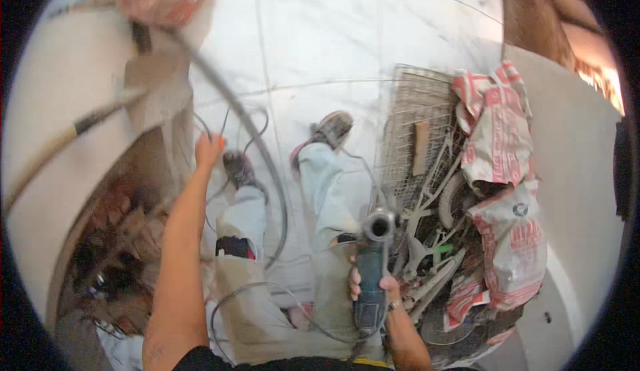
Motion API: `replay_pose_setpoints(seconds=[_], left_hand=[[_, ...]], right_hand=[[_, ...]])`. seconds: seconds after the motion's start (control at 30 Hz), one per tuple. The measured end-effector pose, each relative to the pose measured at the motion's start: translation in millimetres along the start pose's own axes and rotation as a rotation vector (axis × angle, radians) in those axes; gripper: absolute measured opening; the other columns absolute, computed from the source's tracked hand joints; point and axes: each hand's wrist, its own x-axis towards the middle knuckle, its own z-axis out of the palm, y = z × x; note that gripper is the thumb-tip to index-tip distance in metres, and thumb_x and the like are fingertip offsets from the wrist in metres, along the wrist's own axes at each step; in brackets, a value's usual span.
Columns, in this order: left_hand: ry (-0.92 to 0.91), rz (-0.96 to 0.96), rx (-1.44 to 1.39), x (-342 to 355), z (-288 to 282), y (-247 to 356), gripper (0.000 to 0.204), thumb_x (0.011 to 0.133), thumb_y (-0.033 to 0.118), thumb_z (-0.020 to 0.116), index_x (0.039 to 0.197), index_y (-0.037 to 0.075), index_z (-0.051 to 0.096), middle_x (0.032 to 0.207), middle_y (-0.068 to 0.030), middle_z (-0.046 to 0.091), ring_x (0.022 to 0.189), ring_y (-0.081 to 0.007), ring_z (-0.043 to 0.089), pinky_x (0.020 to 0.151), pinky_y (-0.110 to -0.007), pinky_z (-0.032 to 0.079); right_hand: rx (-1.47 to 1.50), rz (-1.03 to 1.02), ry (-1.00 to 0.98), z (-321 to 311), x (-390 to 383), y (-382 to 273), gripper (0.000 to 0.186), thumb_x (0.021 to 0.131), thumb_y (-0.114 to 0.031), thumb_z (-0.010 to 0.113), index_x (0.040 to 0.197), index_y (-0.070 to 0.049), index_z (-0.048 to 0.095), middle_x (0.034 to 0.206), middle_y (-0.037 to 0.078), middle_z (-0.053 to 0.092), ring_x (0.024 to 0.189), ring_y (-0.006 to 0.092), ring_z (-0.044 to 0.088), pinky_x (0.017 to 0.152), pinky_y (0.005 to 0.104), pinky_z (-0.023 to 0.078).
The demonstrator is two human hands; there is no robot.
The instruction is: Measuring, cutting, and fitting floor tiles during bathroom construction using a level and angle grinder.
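My right hand [389, 290] is wrapped around the dark teal body of a hand-held power tool [371, 274]. It looks like an angle grinder, its round metal head pointing away from me. A thin dark power cord [230, 294] loops from the tool's near end across my legs. My left hand [208, 150] is stretched forward beside my left shoe, its fingers closed around thin dark cord, with a small orange piece [217, 142] showing at the fingers. What exactly lies inside that grip is partly hidden.
A thick grey hose [260, 141] curves past my left hand. At the left lie a shovel [157, 91] and a heap of debris [123, 238]. On the right are a wire rack [413, 104], metal scraps [427, 238] and red-and-white sacks [500, 131]. White tiles [320, 31] cover the floor.
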Motion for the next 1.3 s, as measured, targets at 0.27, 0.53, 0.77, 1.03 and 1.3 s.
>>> replay_pose_setpoints(seconds=[0.27, 0.53, 0.77, 1.03, 1.3], left_hand=[[-0.275, 0.337, -0.079, -76.3, -60.9, 338.3, 0.027, 0.095, 0.025, 0.056, 0.107, 0.002, 0.065, 0.094, -0.0214, 0.065, 0.090, -0.0397, 0.064, 0.080, -0.046, 0.050], [-0.339, 0.889, 0.130, 34.0, 77.0, 610.7, 0.016, 0.085, 0.008, 0.062, 0.100, 0.003, 0.064, 0.096, -0.0201, 0.066, 0.093, -0.0371, 0.064, 0.080, -0.044, 0.050], [-0.296, 0.897, -0.117, 109.7, 179.3, 766.5, 0.022, 0.092, 0.013, 0.055, 0.110, 0.005, 0.066, 0.104, -0.0190, 0.070, 0.099, -0.0365, 0.066, 0.086, -0.044, 0.051], [-0.429, 1.069, 0.468, 186.1, 147.1, 669.2, 0.029, 0.083, 0.012, 0.055, 0.109, 0.006, 0.068, 0.105, -0.0195, 0.070, 0.095, -0.0374, 0.067, 0.084, -0.051, 0.053], [-1.088, 1.010, 0.986, 92.8, -3.7, 589.7, 0.021, 0.082, 0.017, 0.063, 0.099, 0.011, 0.073, 0.101, -0.0122, 0.072, 0.094, -0.0315, 0.070, 0.078, -0.047, 0.055]], right_hand=[[0.130, -0.071, 0.001, -22.2, -35.6, -34.3, 0.079, 0.072, -0.035, 0.078, 0.136, -0.003, 0.044, 0.106, 0.012, 0.064, 0.088, 0.0259, 0.067, 0.077, 0.0440, 0.059], [0.360, -0.155, -0.059, -28.8, -47.0, -62.6, 0.069, 0.079, -0.034, 0.074, 0.132, -0.001, 0.047, 0.107, 0.013, 0.065, 0.089, 0.0276, 0.068, 0.076, 0.0449, 0.060], [0.551, -0.275, -0.062, -23.9, -46.8, -62.4, 0.077, 0.077, -0.032, 0.074, 0.139, -0.001, 0.041, 0.105, 0.014, 0.062, 0.087, 0.0258, 0.066, 0.077, 0.0427, 0.059], [0.864, -0.344, -0.056, 55.9, -36.3, -93.2, 0.064, 0.088, -0.033, 0.068, 0.136, 0.000, 0.044, 0.106, 0.014, 0.061, 0.090, 0.0265, 0.064, 0.080, 0.0420, 0.057], [0.724, -0.676, -0.145, 138.7, -24.0, -161.6, 0.050, 0.094, -0.030, 0.059, 0.130, 0.003, 0.048, 0.114, 0.018, 0.060, 0.100, 0.0296, 0.061, 0.085, 0.0445, 0.056]])
